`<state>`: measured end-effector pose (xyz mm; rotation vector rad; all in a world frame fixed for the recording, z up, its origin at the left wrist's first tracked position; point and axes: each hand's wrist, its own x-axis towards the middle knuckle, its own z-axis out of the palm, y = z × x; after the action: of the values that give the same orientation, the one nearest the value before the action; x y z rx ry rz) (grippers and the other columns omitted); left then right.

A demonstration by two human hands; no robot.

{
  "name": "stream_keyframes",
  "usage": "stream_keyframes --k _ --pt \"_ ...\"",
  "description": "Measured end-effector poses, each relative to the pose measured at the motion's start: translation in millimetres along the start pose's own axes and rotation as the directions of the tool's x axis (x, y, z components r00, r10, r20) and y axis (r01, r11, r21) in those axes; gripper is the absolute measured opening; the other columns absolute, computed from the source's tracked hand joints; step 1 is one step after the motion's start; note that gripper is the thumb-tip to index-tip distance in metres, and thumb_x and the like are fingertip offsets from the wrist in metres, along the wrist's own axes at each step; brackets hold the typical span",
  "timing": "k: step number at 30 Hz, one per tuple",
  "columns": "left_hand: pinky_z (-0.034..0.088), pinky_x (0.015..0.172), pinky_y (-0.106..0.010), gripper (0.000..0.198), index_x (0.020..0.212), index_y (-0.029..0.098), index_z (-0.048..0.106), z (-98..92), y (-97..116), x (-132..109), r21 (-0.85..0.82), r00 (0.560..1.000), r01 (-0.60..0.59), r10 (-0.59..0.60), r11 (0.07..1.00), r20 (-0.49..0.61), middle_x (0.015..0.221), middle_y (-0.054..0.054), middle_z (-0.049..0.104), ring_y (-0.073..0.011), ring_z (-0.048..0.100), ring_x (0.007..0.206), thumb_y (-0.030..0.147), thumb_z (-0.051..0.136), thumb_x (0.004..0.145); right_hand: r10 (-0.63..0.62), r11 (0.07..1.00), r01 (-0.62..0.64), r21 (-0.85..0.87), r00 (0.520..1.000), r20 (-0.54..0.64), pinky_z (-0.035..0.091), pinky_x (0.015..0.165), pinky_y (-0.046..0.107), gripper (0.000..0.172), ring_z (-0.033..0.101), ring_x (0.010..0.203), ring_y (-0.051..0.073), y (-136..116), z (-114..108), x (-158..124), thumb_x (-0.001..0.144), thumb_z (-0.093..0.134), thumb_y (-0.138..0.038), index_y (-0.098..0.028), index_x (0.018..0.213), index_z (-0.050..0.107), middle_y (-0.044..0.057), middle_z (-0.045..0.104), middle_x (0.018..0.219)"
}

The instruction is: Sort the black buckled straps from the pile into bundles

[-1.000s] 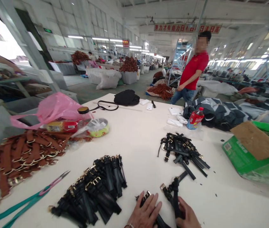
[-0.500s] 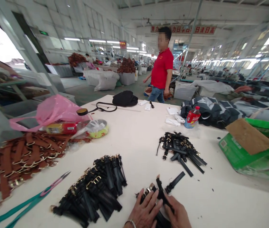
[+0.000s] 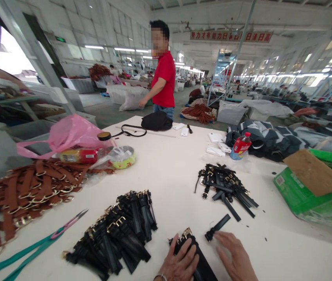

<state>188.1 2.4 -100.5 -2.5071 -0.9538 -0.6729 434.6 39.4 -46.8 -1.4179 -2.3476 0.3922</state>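
Observation:
My left hand [image 3: 179,262] lies flat, fingers spread, on a small stack of black straps with gold buckles [image 3: 197,255] at the table's near edge. My right hand [image 3: 234,259] is beside it, fingers stretched out, its fingertips at a single loose black strap [image 3: 217,227] lying on the white table [image 3: 172,171]. A big pile of black buckled straps [image 3: 119,232] sits to the left of my hands. A smaller heap of black straps [image 3: 226,187] lies further out on the right.
Brown straps with rings [image 3: 22,193] cover the left side, with scissors [image 3: 66,224] on a teal ribbon. A pink bag [image 3: 69,134], a black bag [image 3: 156,121], a red bottle [image 3: 240,146] and a green carton [image 3: 315,187] stand around. A person in a red shirt [image 3: 163,80] walks beyond the table.
My right hand let go of the black strap it held and laid it on the stack; both hands now rest flat. The person in red walked from right to left.

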Motion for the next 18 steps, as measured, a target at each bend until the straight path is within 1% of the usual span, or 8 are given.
stream_keyframes --k 2,3,5,8,11,14,16,18 --pt "0.001 0.103 -0.065 0.037 0.11 0.021 0.055 -1.9 -1.0 1.7 0.012 0.998 -0.025 0.024 1.0 0.056 0.133 -0.005 0.045 -0.0307 0.031 0.125 0.043 0.047 0.081 0.113 0.992 -0.114 -0.052 0.993 -0.013 0.037 0.095 0.04 0.046 0.043 0.116 0.024 10.6 -3.3 12.8 0.075 0.046 -0.02 -0.024 0.121 0.049 0.008 0.051 0.126" --pt "0.001 0.104 -0.064 0.036 0.109 0.021 0.056 -2.1 -1.6 2.6 0.022 0.998 -0.031 0.03 0.999 0.056 0.135 -0.005 0.042 -0.031 0.031 0.126 0.043 0.048 0.081 0.127 0.99 -0.126 -0.066 0.992 0.015 0.035 0.096 0.042 0.048 0.041 0.118 0.025 14.2 -3.9 19.6 0.071 0.047 -0.017 -0.024 0.118 0.05 0.008 0.05 0.126" --pt "0.004 0.104 -0.063 0.029 0.103 0.021 0.058 -0.1 -2.9 4.0 0.049 0.999 -0.035 0.036 0.998 -0.013 0.133 -0.005 0.045 -0.0308 0.033 0.125 0.039 0.053 0.08 0.11 0.993 -0.105 -0.061 0.991 0.075 0.033 0.096 0.041 0.039 0.045 0.114 0.025 17.4 -4.1 32.8 0.068 0.048 -0.015 -0.024 0.105 0.056 0.006 0.055 0.117" --pt "0.008 0.104 -0.063 0.02 0.095 0.022 0.061 4.7 -5.1 5.6 0.081 0.991 -0.026 0.037 0.996 -0.127 0.124 -0.002 0.053 -0.0294 0.039 0.121 0.032 0.059 0.078 0.147 0.989 -0.146 -0.02 0.983 0.111 0.041 0.081 0.033 0.019 0.057 0.087 0.019 15.3 -3.0 54.0 0.075 0.045 -0.023 -0.022 0.092 0.055 0.003 0.063 0.088" --pt "0.009 0.105 -0.062 0.017 0.091 0.024 0.062 6.2 -6.4 7.5 0.099 0.984 -0.018 0.035 0.995 -0.172 0.119 0.0 0.057 -0.0271 0.042 0.118 0.031 0.063 0.075 0.289 0.957 -0.287 -0.036 0.956 0.054 0.042 0.064 0.025 0.02 0.058 0.069 0.015 15.5 -1.7 86.7 0.08 0.04 -0.027 -0.021 0.095 0.051 0.001 0.063 0.077" --pt "0.011 0.106 -0.06 0.017 0.089 0.026 0.063 7.6 -5.6 8.3 0.109 0.978 0.007 0.016 0.994 -0.208 0.115 0.003 0.059 -0.0254 0.044 0.117 0.03 0.066 0.073 0.348 0.934 -0.348 -0.085 0.937 -0.015 0.042 0.069 0.025 0.026 0.059 0.078 0.016 25.3 -0.9 131.3 0.074 0.044 -0.017 -0.02 0.098 0.054 0.004 0.065 0.086" --pt "0.014 0.107 -0.06 0.017 0.088 0.027 0.062 11.4 -4.4 7.8 0.122 0.97 0.033 -0.002 0.992 -0.244 0.113 0.004 0.061 -0.0249 0.044 0.117 0.03 0.067 0.072 0.348 0.932 -0.347 -0.109 0.937 -0.009 0.042 0.072 0.027 0.028 0.058 0.084 0.017 34.9 -0.8 159.7 0.072 0.046 -0.013 -0.018 0.098 0.057 0.007 0.065 0.089" --pt "0.014 0.107 -0.06 0.017 0.088 0.028 0.062 17.1 -3.5 6.8 0.149 0.963 0.058 -0.016 0.987 -0.267 0.111 0.005 0.061 -0.0248 0.043 0.119 0.031 0.067 0.072 0.338 0.935 -0.333 -0.124 0.941 0.016 0.043 0.073 0.028 0.024 0.057 0.084 0.016 43.4 -0.7 181.1 0.073 0.051 -0.015 -0.016 0.095 0.059 0.008 0.064 0.089"
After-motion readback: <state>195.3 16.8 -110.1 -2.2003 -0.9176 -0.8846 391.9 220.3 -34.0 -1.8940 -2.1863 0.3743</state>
